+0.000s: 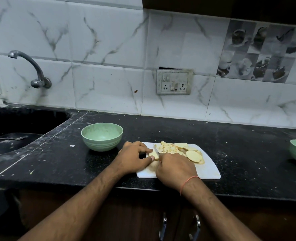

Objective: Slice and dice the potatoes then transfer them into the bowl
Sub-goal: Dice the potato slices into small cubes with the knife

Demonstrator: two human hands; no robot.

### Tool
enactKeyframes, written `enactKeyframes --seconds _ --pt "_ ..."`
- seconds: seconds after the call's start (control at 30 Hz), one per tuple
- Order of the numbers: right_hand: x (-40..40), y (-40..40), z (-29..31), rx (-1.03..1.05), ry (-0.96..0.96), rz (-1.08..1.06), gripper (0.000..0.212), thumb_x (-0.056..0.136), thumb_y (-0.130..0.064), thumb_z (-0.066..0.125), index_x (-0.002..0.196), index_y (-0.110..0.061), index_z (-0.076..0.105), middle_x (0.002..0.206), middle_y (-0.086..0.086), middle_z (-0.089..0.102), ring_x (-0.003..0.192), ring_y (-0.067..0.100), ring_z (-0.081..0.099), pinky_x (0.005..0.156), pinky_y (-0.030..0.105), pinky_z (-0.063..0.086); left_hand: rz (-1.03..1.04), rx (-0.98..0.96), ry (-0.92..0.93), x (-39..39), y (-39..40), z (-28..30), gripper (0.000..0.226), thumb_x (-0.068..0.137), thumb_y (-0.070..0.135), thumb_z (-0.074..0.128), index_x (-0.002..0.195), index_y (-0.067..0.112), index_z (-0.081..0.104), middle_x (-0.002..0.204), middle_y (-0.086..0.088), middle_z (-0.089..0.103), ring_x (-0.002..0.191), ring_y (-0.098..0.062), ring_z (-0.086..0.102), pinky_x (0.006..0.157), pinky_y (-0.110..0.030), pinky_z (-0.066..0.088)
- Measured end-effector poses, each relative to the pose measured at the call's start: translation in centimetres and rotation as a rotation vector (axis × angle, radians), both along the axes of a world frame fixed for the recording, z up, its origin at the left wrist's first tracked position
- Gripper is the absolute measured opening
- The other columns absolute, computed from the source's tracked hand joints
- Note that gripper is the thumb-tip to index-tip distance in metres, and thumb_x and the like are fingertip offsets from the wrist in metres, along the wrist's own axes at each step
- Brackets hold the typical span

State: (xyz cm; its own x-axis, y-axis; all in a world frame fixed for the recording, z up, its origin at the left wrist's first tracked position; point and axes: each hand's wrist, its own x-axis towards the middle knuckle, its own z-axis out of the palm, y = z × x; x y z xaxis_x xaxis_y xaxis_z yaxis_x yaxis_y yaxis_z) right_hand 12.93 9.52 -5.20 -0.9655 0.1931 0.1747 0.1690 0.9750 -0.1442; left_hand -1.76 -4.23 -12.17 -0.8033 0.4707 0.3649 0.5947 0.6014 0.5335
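Hands: left hand (135,158) pinning a potato slice (153,155) on the cutting board (208,168), right hand (176,168) gripping the knife (156,150); diced pieces (167,148) and uncut slices (193,156) on board; bowl (102,136) left of board, empty.

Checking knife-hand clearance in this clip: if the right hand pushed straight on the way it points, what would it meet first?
Probably the pile of pale diced potato pieces on the white plastic cutting board, just beyond the right hand; depth is uncertain.
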Motion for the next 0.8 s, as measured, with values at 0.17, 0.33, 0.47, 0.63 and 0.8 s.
enactKeyframes --seconds 0.17,0.33,0.47,0.63,0.8 --pt "0.9 -0.3 0.1 0.075 -0.042 0.034 0.035 0.096 -0.026 0.043 0.128 -0.022 0.056 0.114 0.007 0.066 0.101 0.029 0.059 0.074 0.035 0.039 0.006 0.000 0.024 0.1 0.1 0.1 0.055 0.078 0.075 0.066 0.122 0.044 0.077 0.108 0.031 0.061 0.119 -0.010 0.045 0.110 -0.035 0.044" --pt "3.5 -0.1 0.3 0.120 -0.062 0.086 0.046 0.095 -0.023 0.044 0.141 -0.024 0.050 0.110 0.006 0.065 0.104 0.029 0.060 0.073 0.035 0.039 0.003 -0.005 0.027 0.1 0.0 0.2 0.066 0.072 0.083 0.062 0.123 0.043 0.078 0.109 0.031 0.062 0.122 -0.010 0.050 0.111 -0.036 0.046" --pt "5.2 0.3 1.0 0.094 -0.018 0.103 0.036 0.099 -0.027 0.044 0.134 -0.029 0.054 0.108 0.004 0.065 0.101 0.027 0.058 0.073 0.034 0.037 -0.004 0.028 0.015 -0.3 -0.1 0.1 0.080 0.063 0.088 0.054 0.120 0.039 0.080 0.109 0.030 0.065 0.119 -0.008 0.059 0.108 -0.037 0.050" --pt "4.7 0.9 2.0 0.017 0.060 0.059 0.024 0.098 -0.027 0.043 0.115 -0.028 0.060 0.092 0.000 0.057 0.090 0.026 0.051 0.071 0.033 0.036 -0.003 0.046 0.003 0.1 -0.2 0.4 0.083 0.061 0.088 0.056 0.119 0.034 0.081 0.111 0.025 0.067 0.118 -0.006 0.060 0.107 -0.034 0.050" --pt "3.0 1.0 1.8 -0.008 0.046 0.038 0.029 0.096 -0.025 0.042 0.116 -0.025 0.064 0.109 0.003 0.068 0.096 0.027 0.055 0.071 0.033 0.038 -0.006 0.063 0.010 0.3 -0.3 0.6 0.076 0.063 0.084 0.062 0.115 0.032 0.083 0.112 0.016 0.072 0.111 -0.006 0.065 0.105 -0.032 0.051"
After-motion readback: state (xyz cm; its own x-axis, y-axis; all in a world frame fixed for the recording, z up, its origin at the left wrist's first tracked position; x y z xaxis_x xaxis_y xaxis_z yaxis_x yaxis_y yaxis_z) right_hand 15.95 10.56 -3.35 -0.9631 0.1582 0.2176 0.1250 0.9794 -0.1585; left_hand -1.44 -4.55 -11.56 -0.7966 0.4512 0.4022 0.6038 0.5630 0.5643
